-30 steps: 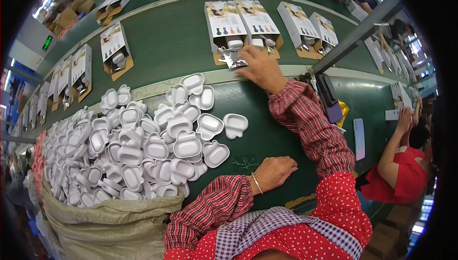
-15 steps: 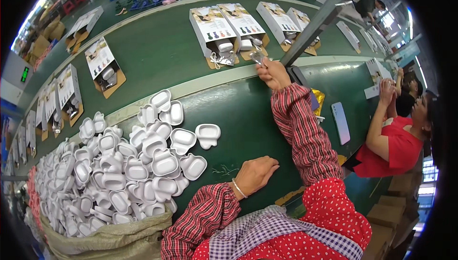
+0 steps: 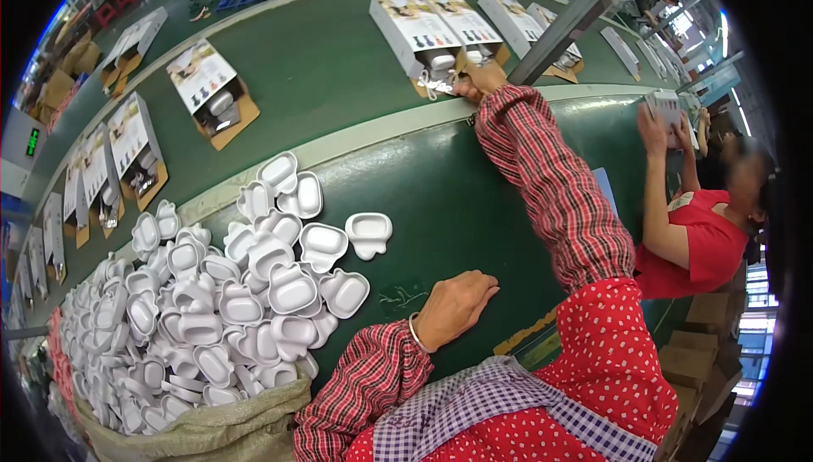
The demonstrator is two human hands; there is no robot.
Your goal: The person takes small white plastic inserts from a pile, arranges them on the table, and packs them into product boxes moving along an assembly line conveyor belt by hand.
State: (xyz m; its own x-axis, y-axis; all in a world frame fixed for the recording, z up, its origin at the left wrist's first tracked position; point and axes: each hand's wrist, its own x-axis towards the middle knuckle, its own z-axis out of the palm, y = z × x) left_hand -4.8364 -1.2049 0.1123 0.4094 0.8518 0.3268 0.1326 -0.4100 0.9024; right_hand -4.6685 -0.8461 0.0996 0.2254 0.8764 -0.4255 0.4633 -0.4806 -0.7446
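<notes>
My right hand (image 3: 484, 81) reaches over the pale rail to the open end of a white printed box (image 3: 461, 17) on the green belt. Its fingers are bent close together there; what they hold, if anything, is hidden. Beside it, a second white box (image 3: 415, 32) lies open toward me, with a white rounded part (image 3: 440, 60) and a white cord (image 3: 434, 83) at its mouth. My left hand (image 3: 457, 309) rests closed on the green tabletop, fingers curled under, with nothing seen in it. Left of that hand lies a heap of white bear-shaped plastic shells (image 3: 241, 301), one shell (image 3: 369, 235) slightly apart.
A woven sack (image 3: 203, 424) lies under the heap's near side. More open boxes (image 3: 203, 77) line the belt. A metal post (image 3: 576, 17) rises just right of my right hand. A person in a red shirt (image 3: 707, 246) holds a box at right. My right sleeve mostly covers a phone (image 3: 605, 187).
My right hand has moved up to the box opening; the clear plastic piece it held no longer shows. The boxes have shifted right along the belt. My left hand stays nearly still.
</notes>
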